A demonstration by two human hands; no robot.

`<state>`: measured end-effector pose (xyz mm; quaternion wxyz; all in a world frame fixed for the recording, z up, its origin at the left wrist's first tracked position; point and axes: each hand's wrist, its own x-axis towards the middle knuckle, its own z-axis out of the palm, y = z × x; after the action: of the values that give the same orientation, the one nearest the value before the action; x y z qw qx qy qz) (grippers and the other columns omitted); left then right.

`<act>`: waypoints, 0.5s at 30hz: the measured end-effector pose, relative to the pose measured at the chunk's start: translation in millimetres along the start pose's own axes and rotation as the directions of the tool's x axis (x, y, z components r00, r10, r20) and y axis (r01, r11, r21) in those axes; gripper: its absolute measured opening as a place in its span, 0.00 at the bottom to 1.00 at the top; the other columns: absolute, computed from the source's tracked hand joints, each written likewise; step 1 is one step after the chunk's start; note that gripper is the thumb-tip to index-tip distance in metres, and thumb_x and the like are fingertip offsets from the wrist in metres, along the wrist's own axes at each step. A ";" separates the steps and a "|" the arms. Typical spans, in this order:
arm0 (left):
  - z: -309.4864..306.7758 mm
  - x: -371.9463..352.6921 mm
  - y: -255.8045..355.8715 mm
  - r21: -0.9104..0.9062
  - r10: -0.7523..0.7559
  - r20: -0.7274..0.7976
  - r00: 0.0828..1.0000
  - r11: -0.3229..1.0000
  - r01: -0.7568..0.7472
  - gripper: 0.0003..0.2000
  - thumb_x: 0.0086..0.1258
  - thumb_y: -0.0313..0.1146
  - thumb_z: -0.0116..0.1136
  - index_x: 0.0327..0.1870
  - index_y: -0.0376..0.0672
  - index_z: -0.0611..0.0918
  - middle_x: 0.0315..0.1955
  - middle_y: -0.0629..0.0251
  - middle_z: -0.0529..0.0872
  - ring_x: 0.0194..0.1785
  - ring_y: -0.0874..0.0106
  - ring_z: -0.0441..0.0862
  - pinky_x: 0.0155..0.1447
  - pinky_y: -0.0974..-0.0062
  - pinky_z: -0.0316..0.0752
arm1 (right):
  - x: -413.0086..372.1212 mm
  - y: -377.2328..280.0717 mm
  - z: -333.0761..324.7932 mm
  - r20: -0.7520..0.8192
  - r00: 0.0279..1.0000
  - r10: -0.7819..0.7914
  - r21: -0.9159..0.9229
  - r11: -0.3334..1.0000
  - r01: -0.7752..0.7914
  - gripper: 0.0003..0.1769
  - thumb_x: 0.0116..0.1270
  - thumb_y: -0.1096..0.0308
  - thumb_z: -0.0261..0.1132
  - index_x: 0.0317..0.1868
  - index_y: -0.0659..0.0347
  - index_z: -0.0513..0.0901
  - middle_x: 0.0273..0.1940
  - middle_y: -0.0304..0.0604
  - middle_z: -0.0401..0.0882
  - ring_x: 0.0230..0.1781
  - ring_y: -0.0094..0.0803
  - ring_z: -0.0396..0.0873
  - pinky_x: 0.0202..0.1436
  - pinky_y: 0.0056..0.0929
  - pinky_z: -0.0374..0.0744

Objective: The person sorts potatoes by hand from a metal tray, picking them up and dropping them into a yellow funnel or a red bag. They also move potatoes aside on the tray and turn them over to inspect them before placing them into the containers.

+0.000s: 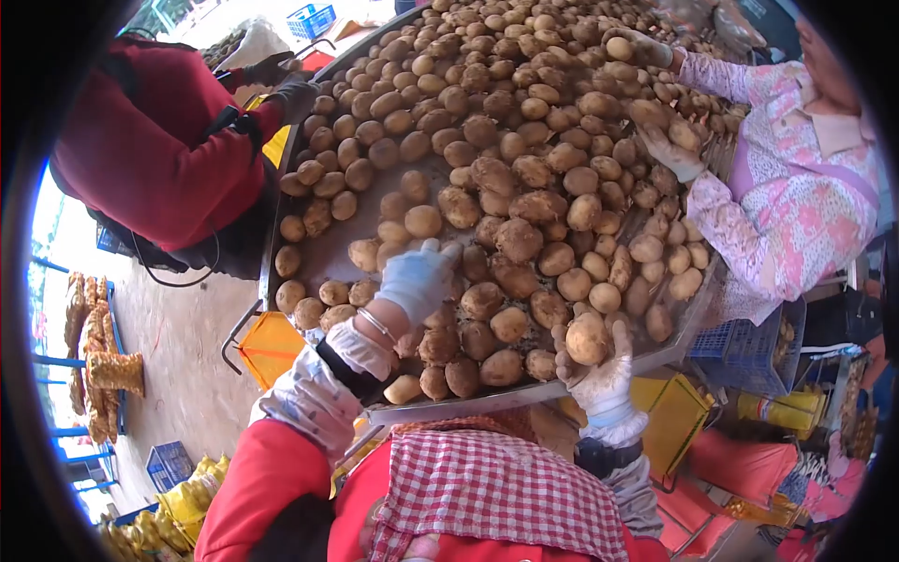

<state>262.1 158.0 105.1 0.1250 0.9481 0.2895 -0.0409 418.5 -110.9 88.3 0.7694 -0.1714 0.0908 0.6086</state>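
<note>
A big metal sorting table (323, 253) is heaped with brown potatoes (487, 103). My left hand (417, 276), in a white glove, reaches over the pile with its fingers spread above potatoes near the table's middle; it holds nothing I can see. My right hand (599, 370), also gloved, grips one round potato (587, 337) at the near edge of the table. A silver bangle shows on my left wrist. I wear red sleeves and a red-and-white checked cloth.
A person in a red jacket (154, 140) with dark gloves works at the left side. Another person in a pink floral top (796, 206) handles potatoes at the right. Yellow bags (670, 417), blue crates (749, 351) and stacked sacks (103, 356) stand around the table.
</note>
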 end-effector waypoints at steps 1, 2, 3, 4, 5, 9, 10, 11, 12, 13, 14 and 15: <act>-2.4 4.6 -2.2 0.000 -0.027 0.029 0.999 1.000 0.027 0.19 0.68 0.37 0.55 0.60 0.54 0.75 0.51 0.59 0.79 0.49 0.58 0.84 0.48 0.58 0.79 | -1.9 3.2 2.9 -0.080 0.996 -0.038 -0.029 0.999 0.036 0.37 0.66 0.36 0.58 0.63 0.56 0.72 0.55 0.59 0.77 0.47 0.51 0.82 0.45 0.50 0.84; -3.8 11.2 -1.9 0.002 -0.022 0.029 0.999 1.000 0.022 0.19 0.68 0.37 0.55 0.60 0.54 0.75 0.51 0.59 0.79 0.49 0.58 0.84 0.48 0.58 0.79 | -3.1 6.0 6.1 -0.157 0.985 -0.077 -0.063 0.996 0.068 0.37 0.66 0.36 0.58 0.63 0.56 0.73 0.55 0.58 0.77 0.48 0.51 0.82 0.46 0.51 0.84; -5.4 19.8 -0.3 0.011 -0.034 0.084 0.996 0.999 0.033 0.21 0.67 0.37 0.55 0.62 0.54 0.74 0.52 0.58 0.79 0.51 0.56 0.83 0.50 0.58 0.78 | -2.8 8.3 10.5 -0.157 0.984 -0.082 -0.064 0.995 0.073 0.37 0.66 0.36 0.58 0.63 0.56 0.73 0.55 0.58 0.77 0.48 0.51 0.82 0.46 0.51 0.84; -7.2 27.8 2.3 0.022 -0.046 0.138 0.989 0.999 0.043 0.23 0.66 0.37 0.56 0.65 0.54 0.72 0.53 0.56 0.79 0.53 0.54 0.82 0.52 0.57 0.78 | -2.0 11.3 14.1 -0.173 0.979 -0.104 -0.058 0.994 0.095 0.37 0.65 0.36 0.59 0.62 0.57 0.73 0.54 0.58 0.78 0.51 0.53 0.80 0.48 0.53 0.82; -8.8 34.1 5.4 0.067 -0.074 0.172 0.982 0.996 0.063 0.23 0.67 0.39 0.57 0.64 0.53 0.74 0.52 0.58 0.81 0.53 0.54 0.82 0.55 0.58 0.77 | -2.1 13.3 15.8 -0.192 0.973 -0.124 -0.051 0.992 0.117 0.37 0.65 0.35 0.60 0.61 0.58 0.74 0.53 0.58 0.78 0.53 0.54 0.78 0.50 0.55 0.81; -2.5 43.5 -1.1 0.151 -0.041 0.202 0.979 0.988 0.010 0.23 0.66 0.39 0.59 0.64 0.55 0.75 0.51 0.58 0.82 0.53 0.54 0.82 0.56 0.58 0.76 | 0.5 15.8 5.9 -0.176 0.982 -0.072 -0.016 0.997 0.071 0.31 0.67 0.38 0.59 0.40 0.64 0.81 0.47 0.58 0.79 0.51 0.52 0.78 0.51 0.53 0.82; -1.8 37.0 -12.7 -0.011 0.046 0.149 0.988 0.999 -0.045 0.21 0.68 0.39 0.58 0.63 0.53 0.76 0.51 0.59 0.83 0.52 0.57 0.82 0.56 0.60 0.77 | -1.0 13.7 -0.4 -0.169 0.983 -0.071 -0.018 0.997 0.069 0.31 0.67 0.38 0.59 0.40 0.64 0.81 0.47 0.58 0.79 0.51 0.52 0.78 0.51 0.53 0.82; -0.5 31.1 -22.0 -0.165 0.125 0.085 0.989 0.980 -0.110 0.20 0.70 0.38 0.57 0.63 0.50 0.76 0.52 0.61 0.83 0.52 0.59 0.83 0.55 0.62 0.77 | -3.1 10.8 -9.3 -0.113 0.992 -0.050 -0.046 0.998 0.045 0.30 0.68 0.40 0.59 0.39 0.64 0.82 0.45 0.57 0.81 0.48 0.51 0.80 0.48 0.52 0.83; -2.1 22.9 -24.7 -0.158 0.123 0.087 0.989 0.982 -0.108 0.20 0.70 0.38 0.57 0.63 0.50 0.76 0.52 0.61 0.83 0.52 0.59 0.83 0.55 0.62 0.77 | -3.3 11.5 -14.1 -0.059 0.998 -0.026 -0.070 0.997 0.022 0.29 0.69 0.41 0.59 0.39 0.64 0.82 0.42 0.57 0.82 0.45 0.50 0.81 0.46 0.50 0.84; -5.9 10.3 -25.5 -0.654 0.052 0.135 0.989 0.754 0.050 0.21 0.71 0.41 0.57 0.64 0.47 0.75 0.47 0.60 0.84 0.47 0.62 0.84 0.48 0.66 0.79 | -5.5 15.4 3.4 -0.033 0.998 -0.058 -0.173 0.984 0.051 0.26 0.70 0.45 0.60 0.41 0.65 0.81 0.38 0.55 0.83 0.37 0.47 0.84 0.41 0.44 0.86; -9.6 -6.1 -24.7 -0.939 0.011 0.210 0.978 0.281 0.199 0.23 0.73 0.43 0.57 0.65 0.44 0.74 0.43 0.60 0.85 0.43 0.65 0.85 0.41 0.70 0.81 | -0.6 17.0 5.3 -0.033 0.998 -0.050 -0.169 0.985 0.043 0.26 0.70 0.45 0.60 0.41 0.65 0.81 0.38 0.55 0.83 0.37 0.47 0.84 0.41 0.44 0.86; -22.8 -27.5 -7.1 -0.989 -0.024 0.120 0.993 0.082 0.121 0.26 0.76 0.51 0.50 0.64 0.39 0.72 0.39 0.61 0.85 0.36 0.69 0.84 0.38 0.74 0.80 | 4.5 17.5 7.4 -0.088 0.995 -0.041 -0.242 0.970 0.018 0.25 0.70 0.47 0.60 0.43 0.65 0.81 0.38 0.55 0.84 0.36 0.46 0.84 0.40 0.43 0.86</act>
<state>235.4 154.8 129.8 0.7410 0.5962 0.2826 0.1251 402.2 -100.6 90.9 0.7469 -0.2927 0.0492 0.5951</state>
